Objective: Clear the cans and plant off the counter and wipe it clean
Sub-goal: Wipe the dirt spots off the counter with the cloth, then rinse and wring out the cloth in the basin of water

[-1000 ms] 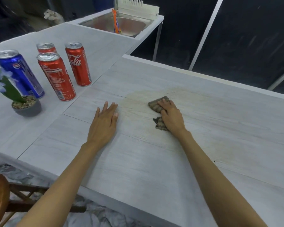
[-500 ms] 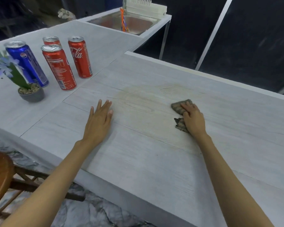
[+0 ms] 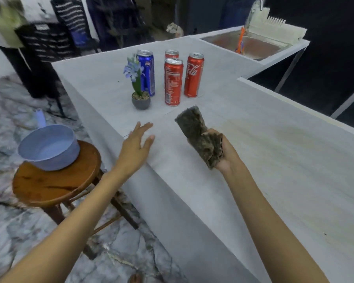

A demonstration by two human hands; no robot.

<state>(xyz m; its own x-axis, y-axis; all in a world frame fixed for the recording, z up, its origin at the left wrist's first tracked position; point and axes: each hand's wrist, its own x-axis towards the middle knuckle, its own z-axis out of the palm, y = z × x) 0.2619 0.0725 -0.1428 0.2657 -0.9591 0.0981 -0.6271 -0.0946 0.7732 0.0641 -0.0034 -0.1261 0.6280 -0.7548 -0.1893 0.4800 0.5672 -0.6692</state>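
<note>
Cloth (image 3: 200, 137) gripped in my right hand (image 3: 223, 158), its long axis pointing up-left toward the cans (image 3: 173, 81); my left hand (image 3: 136, 146) hovers open over the tabletop (image 3: 253, 160).

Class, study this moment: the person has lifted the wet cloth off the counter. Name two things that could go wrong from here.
1. The right hand holds the soiled cloth raised over the counter; it may drip onto the wiped part.
2. The cans, such as the nearest red can, and the potted plant stand close together; the open left hand reaching in could topple one.
</note>
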